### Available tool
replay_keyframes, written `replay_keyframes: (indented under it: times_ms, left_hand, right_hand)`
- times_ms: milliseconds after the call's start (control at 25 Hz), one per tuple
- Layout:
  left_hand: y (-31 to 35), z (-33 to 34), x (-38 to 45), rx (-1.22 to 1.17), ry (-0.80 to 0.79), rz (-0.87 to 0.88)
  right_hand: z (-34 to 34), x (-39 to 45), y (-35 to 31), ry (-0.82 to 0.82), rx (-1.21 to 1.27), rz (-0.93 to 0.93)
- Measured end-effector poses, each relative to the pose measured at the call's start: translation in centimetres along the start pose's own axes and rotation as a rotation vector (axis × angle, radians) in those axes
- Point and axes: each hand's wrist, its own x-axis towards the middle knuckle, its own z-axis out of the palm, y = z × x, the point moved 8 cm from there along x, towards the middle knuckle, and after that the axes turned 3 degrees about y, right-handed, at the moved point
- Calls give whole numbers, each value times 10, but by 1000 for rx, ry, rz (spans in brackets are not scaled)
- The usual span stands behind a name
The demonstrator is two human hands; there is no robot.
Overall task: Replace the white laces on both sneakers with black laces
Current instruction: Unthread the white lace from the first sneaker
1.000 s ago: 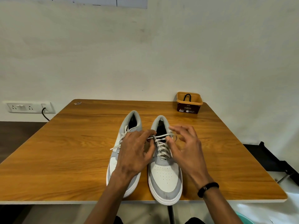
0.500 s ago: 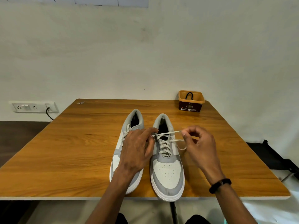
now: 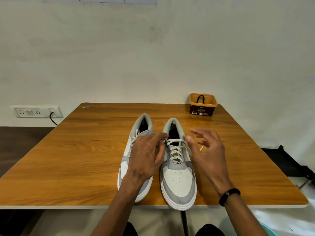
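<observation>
Two grey-and-white sneakers side by side on wooden table (image 3: 76,160), toes toward near edge. Right sneaker (image 3: 178,169) with white lace (image 3: 174,150) loosened, threaded through eyelets. Left sneaker (image 3: 136,150) partly under left hand (image 3: 146,155). Left hand fingertips pinching lace end at top eyelets of right sneaker. Right hand (image 3: 208,154) just beside right sneaker, fingers spread and relaxed, grasping nothing. Black lace (image 3: 200,98) in small orange tub (image 3: 202,104) at far right corner of table.
</observation>
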Motion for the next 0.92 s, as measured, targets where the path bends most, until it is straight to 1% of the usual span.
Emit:
replay_keyframes:
  times_ms: [40,80,120,160,200,280,360,440,520,560,600,760,840,920]
  left_hand:
    - [0,0,0,3,2,0]
    - [0,0,-1,5,4,-1]
    - [0,-1,-1,4,5,-3]
    - [0,-2,-2,2,5,-7]
    - [0,-2,-2,1,4,-9]
    - [1,-2,-2,6,-1,-8]
    - [2,-1,-1,6,-2,-9]
    - [1,-1,-1,6,-3,-13]
    - [1,0,-1,-2,1,-11]
    - [1,-1,-1,-6,6,-9]
    - [2,-1,-1,-6,11,-6]
    - [1,0,-1,10,2,-3]
    - [-1,1,-1,11,-5,-8]
    - [-1,1,-1,5,-2,-8]
  right_hand:
    - [14,6,-10,-100,-91,-61]
    - [28,11,-17,-198,-179,-84]
    - [38,15,-22,-272,-230,-90]
    - [46,18,-25,-312,-251,-97]
    - [49,19,-27,-319,-258,-108]
    - [44,19,-29,-271,-253,-122]
    - [33,17,-25,-234,-195,-106]
    - [31,15,-23,-295,-168,-98]
    - [40,12,-19,-425,-242,-85]
    - [44,12,-19,-461,-269,-77]
    - [46,13,-21,-460,-273,-79]
    - [47,16,-24,-375,-246,-103]
    - [39,16,-22,-304,-176,-86]
    - [24,17,-14,-189,-62,-14]
